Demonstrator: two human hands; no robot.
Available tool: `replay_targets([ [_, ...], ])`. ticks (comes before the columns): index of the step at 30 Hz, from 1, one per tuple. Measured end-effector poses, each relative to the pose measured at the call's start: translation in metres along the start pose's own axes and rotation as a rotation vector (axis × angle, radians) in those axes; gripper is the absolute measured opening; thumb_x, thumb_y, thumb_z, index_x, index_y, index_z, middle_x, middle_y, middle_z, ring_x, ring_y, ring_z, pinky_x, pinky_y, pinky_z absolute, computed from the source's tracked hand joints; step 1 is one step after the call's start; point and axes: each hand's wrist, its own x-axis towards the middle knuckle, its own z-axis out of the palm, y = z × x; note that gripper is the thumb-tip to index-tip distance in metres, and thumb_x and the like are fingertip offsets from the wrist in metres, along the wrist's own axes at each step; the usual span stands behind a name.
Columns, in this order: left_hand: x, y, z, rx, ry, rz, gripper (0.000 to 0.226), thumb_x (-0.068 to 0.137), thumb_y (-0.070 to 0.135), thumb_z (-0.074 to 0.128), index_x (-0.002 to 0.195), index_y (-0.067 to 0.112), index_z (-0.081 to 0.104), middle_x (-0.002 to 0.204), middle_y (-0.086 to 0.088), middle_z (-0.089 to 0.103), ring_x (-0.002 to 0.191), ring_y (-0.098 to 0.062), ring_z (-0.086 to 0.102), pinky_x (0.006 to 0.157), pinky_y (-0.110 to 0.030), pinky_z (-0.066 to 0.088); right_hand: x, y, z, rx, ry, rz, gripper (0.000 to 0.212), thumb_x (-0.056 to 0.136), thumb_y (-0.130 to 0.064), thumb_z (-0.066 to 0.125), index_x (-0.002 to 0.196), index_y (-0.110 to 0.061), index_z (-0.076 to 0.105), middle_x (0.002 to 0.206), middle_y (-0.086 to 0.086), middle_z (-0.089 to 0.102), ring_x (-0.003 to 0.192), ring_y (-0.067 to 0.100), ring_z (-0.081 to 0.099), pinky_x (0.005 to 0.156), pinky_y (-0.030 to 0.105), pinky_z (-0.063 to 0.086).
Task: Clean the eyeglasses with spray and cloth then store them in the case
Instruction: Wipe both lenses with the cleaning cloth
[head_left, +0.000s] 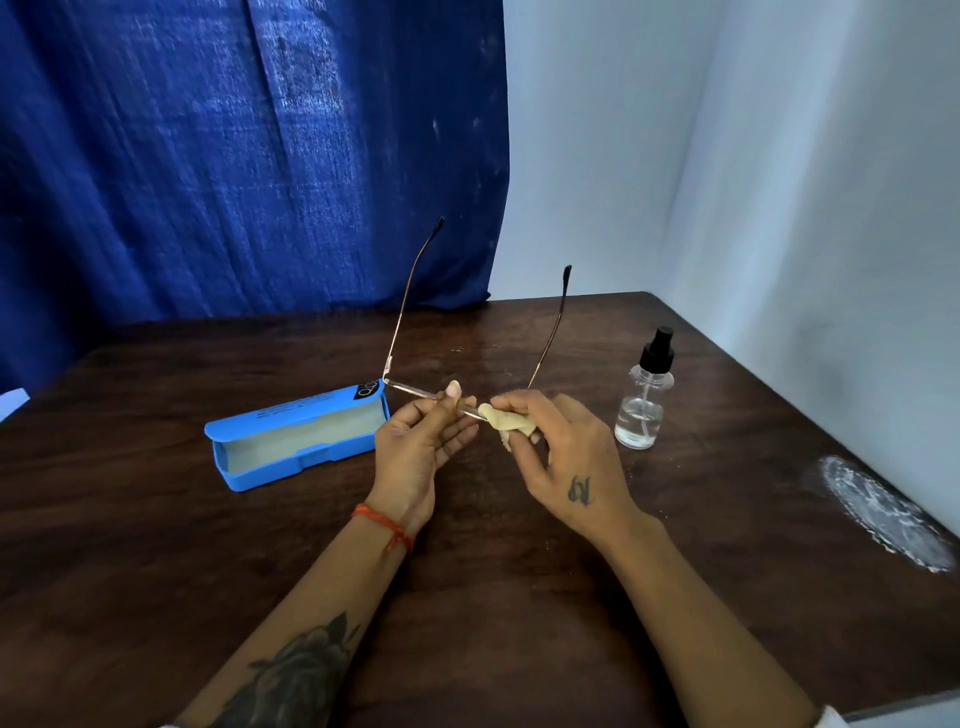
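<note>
Table centre: left hand, right hand grip eyeglasses

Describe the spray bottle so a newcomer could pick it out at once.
Start at the dark wooden table and look to its right side, near the pale wall. The spray bottle stands upright there, just beyond the right hand. It alone is clear glass with a black pump top.

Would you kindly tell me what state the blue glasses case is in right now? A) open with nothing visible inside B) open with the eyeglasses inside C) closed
A: the blue case lies open showing only its pale lining, while the eyeglasses are held above the table.
</note>
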Motion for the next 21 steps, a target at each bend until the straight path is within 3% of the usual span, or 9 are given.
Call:
replay_targets([
  [4,-0.0010,0.0015,0.0019,0.015,0.027,-0.039,0.020,0.064,0.032,0.072,0.074,0.016,0.066,0.073,-0.002,0.075,0.067,-0.009,0.070,0.055,-0.018,0.055,0.0012,0.0018,0.0023,-0.002,0.034,-0.037,0.022,0.081,-0.008,0.065,0.103,-0.012,0.067,0.093,-0.003,0.069,0.078,0.010,0.055,0.071,0.015,0.040],
  [10,-0.0025,0.0002,0.0055,0.031,0.030,-0.094,0.019,0.065,0.031,0.071,0.074,0.014,0.067,0.068,0.000,0.072,0.060,-0.004,0.066,0.053,-0.014,0.052,0.0020,0.0020,0.0038,-0.024,0.080,0.010,0.021,0.079,-0.009,0.063,0.100,-0.007,0.067,0.089,0.003,0.070,0.078,0.015,0.059,0.072,0.014,0.038],
  [13,-0.0026,0.0013,0.0064,0.032,0.019,-0.131,0.018,0.072,0.026,0.071,0.082,0.012,0.068,0.072,0.001,0.073,0.062,-0.003,0.065,0.056,-0.014,0.052,0.0031,0.0021,0.0036,0.002,0.086,0.094,0.020,0.081,-0.012,0.061,0.100,-0.009,0.067,0.086,0.002,0.070,0.077,0.015,0.060,0.069,0.016,0.039],
  [17,-0.0040,0.0021,0.0068,0.007,-0.025,-0.135,0.011,0.077,0.018,0.068,0.084,0.010,0.069,0.078,-0.002,0.074,0.066,-0.003,0.066,0.059,-0.015,0.053,0.0052,0.0043,0.0045,0.106,0.082,0.278,0.017,0.082,-0.013,0.064,0.099,-0.015,0.068,0.081,-0.001,0.070,0.070,0.013,0.062,0.061,0.029,0.049],
  [21,-0.0043,0.0029,0.0070,0.017,-0.001,-0.129,0.004,0.080,0.011,0.065,0.080,0.012,0.069,0.077,0.000,0.073,0.066,-0.004,0.066,0.059,-0.015,0.054,0.0062,0.0077,0.0037,0.242,0.054,0.447,0.017,0.080,-0.014,0.065,0.094,-0.023,0.069,0.076,-0.011,0.067,0.064,0.003,0.060,0.058,0.022,0.047],
])
